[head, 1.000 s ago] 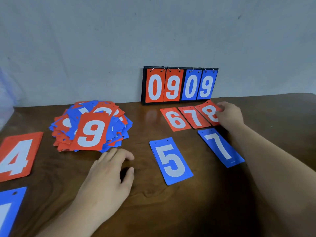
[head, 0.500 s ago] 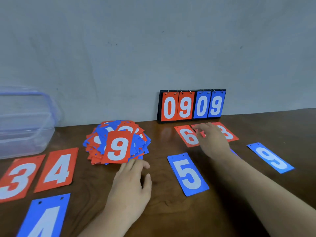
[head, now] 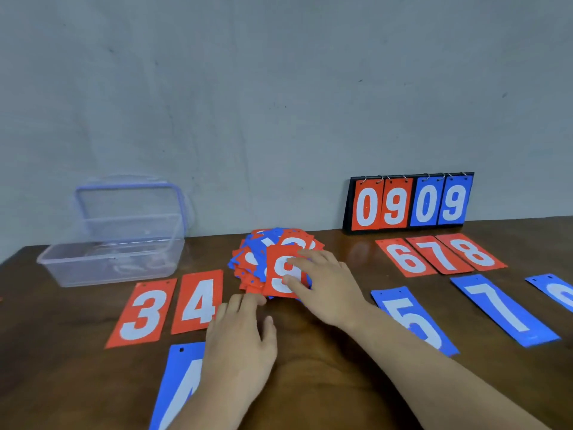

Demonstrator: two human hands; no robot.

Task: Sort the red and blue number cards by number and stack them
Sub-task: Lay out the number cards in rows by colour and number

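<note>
A loose pile of red and blue number cards (head: 254,259) lies mid-table, with a red 9 card (head: 279,274) on top. My right hand (head: 325,287) rests on that red 9, thumb and fingers touching it; whether it is gripped I cannot tell. Just in front of the pile my left hand (head: 242,339) lies flat on the table, fingers apart, holding nothing. Laid out are red 3 (head: 142,311), red 4 (head: 198,301), blue 4 (head: 178,386), blue 5 (head: 412,318), blue 7 (head: 502,308), and red 6 (head: 403,257), red 7 (head: 440,254), red 8 (head: 471,251).
A flip scoreboard (head: 409,201) reading 09 09 leans on the wall at the back right. To the back left stands a clear plastic box (head: 114,259) with its lid behind it. Another blue card (head: 558,290) is cut off by the right edge.
My right hand has left the red 6-7-8 row and come left onto the red 9 atop the pile. The view has swung left, showing the plastic box and the red 3.
</note>
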